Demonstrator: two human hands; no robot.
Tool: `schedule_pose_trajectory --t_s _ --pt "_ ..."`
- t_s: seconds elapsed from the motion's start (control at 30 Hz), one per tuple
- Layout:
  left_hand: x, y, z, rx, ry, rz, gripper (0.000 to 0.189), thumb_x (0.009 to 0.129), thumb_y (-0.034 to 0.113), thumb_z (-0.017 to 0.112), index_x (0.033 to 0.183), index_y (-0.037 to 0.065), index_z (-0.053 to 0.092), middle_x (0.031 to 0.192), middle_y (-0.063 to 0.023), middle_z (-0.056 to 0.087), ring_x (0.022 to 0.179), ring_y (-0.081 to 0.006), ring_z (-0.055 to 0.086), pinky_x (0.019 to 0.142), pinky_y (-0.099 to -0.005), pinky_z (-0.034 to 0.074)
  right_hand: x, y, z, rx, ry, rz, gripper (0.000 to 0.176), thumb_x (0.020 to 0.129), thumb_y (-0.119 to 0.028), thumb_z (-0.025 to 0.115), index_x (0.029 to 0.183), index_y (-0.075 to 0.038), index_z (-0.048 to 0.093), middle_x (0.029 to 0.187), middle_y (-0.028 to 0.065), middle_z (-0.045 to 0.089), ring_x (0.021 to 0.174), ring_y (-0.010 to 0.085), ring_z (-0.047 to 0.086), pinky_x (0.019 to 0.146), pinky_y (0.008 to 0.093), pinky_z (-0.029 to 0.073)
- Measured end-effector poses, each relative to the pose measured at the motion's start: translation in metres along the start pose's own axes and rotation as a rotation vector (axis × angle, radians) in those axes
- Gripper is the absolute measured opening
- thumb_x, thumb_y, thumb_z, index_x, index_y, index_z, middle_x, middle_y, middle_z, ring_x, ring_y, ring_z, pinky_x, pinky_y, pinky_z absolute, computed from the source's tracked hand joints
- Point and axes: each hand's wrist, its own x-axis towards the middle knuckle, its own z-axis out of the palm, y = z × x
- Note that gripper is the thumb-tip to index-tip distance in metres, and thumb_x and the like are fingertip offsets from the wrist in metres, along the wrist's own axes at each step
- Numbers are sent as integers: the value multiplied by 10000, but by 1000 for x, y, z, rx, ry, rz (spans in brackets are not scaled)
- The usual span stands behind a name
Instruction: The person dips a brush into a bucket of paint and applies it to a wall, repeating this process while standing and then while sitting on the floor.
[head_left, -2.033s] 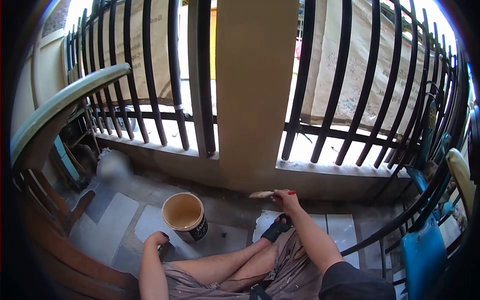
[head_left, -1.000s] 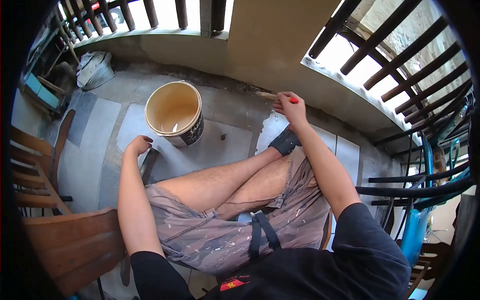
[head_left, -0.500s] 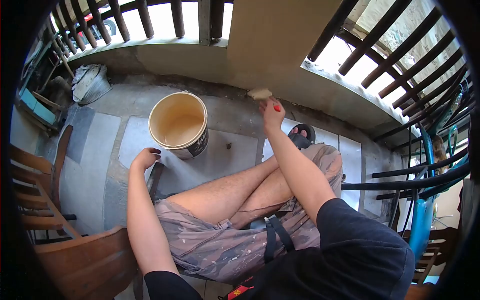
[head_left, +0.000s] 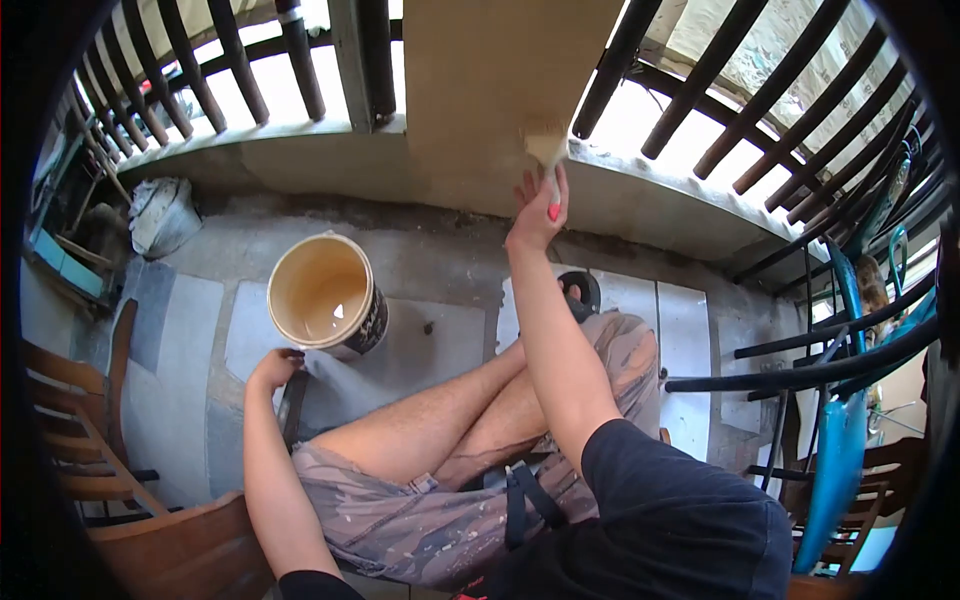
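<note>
My right hand (head_left: 538,212) grips a paintbrush (head_left: 545,155) with a red-tipped handle, its pale bristles blurred against the beige wall pillar (head_left: 490,75). Near the rim of a large bucket (head_left: 370,325), on its lower left side, is my left hand (head_left: 274,368), fingers slightly curled and apart, holding nothing visible. The bucket stands on the tiled floor and has beige paint inside. Whether the left fingertips touch the bucket is hard to tell.
Dark window bars (head_left: 235,60) run along the low wall. A white sack (head_left: 163,215) lies at the back left. Wooden chairs (head_left: 75,400) stand at the left. A blue bicycle frame (head_left: 835,460) and black bars are at the right.
My right hand has moved the brush higher up the wall, from near its base to the pillar. The view has shifted, and the left hand remains beside the bucket.
</note>
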Motion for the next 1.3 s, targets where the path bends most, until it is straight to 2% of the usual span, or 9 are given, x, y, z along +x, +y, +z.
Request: schedule_pose_trajectory --t_s 0.13,0.23,0.33,0.57,0.73,0.87,1.03,1.17,1.3 --pt "-19 13 -7 -33 -39 -117 366 824 240 567 1166 114 604 1064 -70 634 960 -211 582 741 -394 493 0 44 -30 -55 154 96 366 911 -192 515 1265 -107 479 1099 74 594 941 184 603 754 297 469" --pt "-14 11 -8 -30 -41 -143 365 830 238 565 1173 119 599 1085 -73 629 1020 -219 565 789 -409 483 -13 60 -55 -132 214 164 355 894 -183 539 1238 -104 493 1049 65 601 895 168 606 735 285 474" --pt "-10 12 -5 -27 -3 -97 364 827 235 560 1163 107 609 1003 -64 659 872 -198 581 676 -356 478 -20 70 -65 -157 276 227 314 872 -180 564 1171 -97 519 951 30 596 843 145 593 722 273 471" --pt "-21 10 -7 -86 -37 -140 365 830 243 556 1174 131 605 1105 -80 624 986 -240 559 761 -408 478 37 28 15 83 382 315 279 882 -158 537 1136 -46 511 998 64 577 853 149 572 734 275 482" --pt "-20 15 -7 -64 -35 -129 375 837 245 553 1190 126 593 1111 -84 623 1024 -257 554 785 -421 478 -2 -14 30 289 168 99 311 924 -151 483 1219 -61 445 1117 107 548 1005 189 568 848 298 470" --pt "-17 8 -8 -72 -44 -118 384 844 254 552 1207 130 580 1122 -82 619 1043 -255 547 795 -436 477 -6 23 0 137 136 2 321 921 -162 472 1236 -101 449 1101 66 565 994 188 589 812 292 479" --pt "-26 10 -10 -105 -13 -162 354 845 231 558 1188 150 588 1092 -29 610 988 -201 517 804 -417 454 -23 44 -38 -69 292 303 288 901 -160 518 1180 -94 504 1026 66 597 933 166 597 724 291 483" --pt "-11 -16 -18 -33 128 -69 341 829 211 550 1149 111 613 971 -38 649 855 -190 577 747 -364 474 -31 19 -49 -115 210 362 289 886 -177 530 1163 -92 517 1005 60 592 864 165 602 673 293 486" --pt "-17 -22 -24 -75 614 281 346 799 159 568 1117 25 597 894 -172 660 803 -232 628 724 -336 485 -23 -9 -65 -231 132 353 357 875 -244 516 1172 -46 512 1042 97 595 928 224 611 674 328 514"
